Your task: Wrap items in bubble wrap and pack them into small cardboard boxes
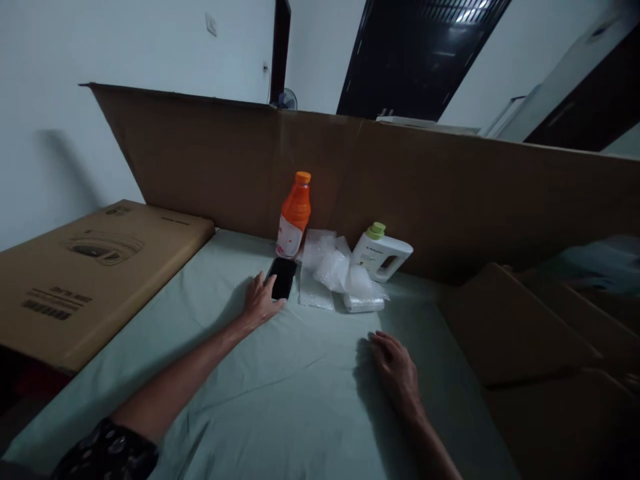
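My left hand (260, 300) reaches forward over the pale green sheet (280, 393) and its fingers rest on the edge of a black phone (283, 277) that lies flat. My right hand (395, 367) lies palm down on the sheet, fingers loosely spread, holding nothing. Behind the phone stands an orange bottle (295, 215) with an orange cap. To its right lie crumpled bubble wrap (333, 270) and a white jug (381, 255) with a green cap, tipped on its side.
A tall cardboard wall (450, 193) stands behind the objects. A flat printed carton (85, 273) lies along the left edge. More cardboard pieces (520, 333) are stacked at the right. Dark doors and a white wall are beyond.
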`<action>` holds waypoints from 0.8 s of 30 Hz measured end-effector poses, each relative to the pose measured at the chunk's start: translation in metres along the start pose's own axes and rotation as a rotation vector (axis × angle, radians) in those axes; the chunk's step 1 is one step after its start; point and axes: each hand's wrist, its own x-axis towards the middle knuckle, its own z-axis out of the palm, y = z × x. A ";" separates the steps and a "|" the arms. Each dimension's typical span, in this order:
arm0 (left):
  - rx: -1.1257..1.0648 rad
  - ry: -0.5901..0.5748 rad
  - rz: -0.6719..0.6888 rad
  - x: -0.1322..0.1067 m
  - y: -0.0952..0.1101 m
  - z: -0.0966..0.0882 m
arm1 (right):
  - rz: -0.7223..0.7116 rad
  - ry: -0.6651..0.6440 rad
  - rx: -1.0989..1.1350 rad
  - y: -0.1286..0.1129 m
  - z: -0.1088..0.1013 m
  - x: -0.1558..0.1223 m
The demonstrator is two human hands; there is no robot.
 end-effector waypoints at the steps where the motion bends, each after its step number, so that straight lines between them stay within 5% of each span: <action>1: 0.024 -0.001 -0.012 0.006 0.008 0.005 | 0.000 0.020 0.010 0.003 0.006 -0.002; 5: 0.096 -0.009 -0.017 0.021 0.028 0.015 | -0.006 0.053 0.040 0.011 0.013 -0.007; 16: 0.289 -0.026 -0.085 0.016 0.020 0.005 | -0.030 0.066 0.146 0.013 0.016 -0.013; 24: 0.275 -0.040 -0.057 -0.003 0.035 -0.007 | 0.048 -0.052 0.081 -0.019 0.001 -0.022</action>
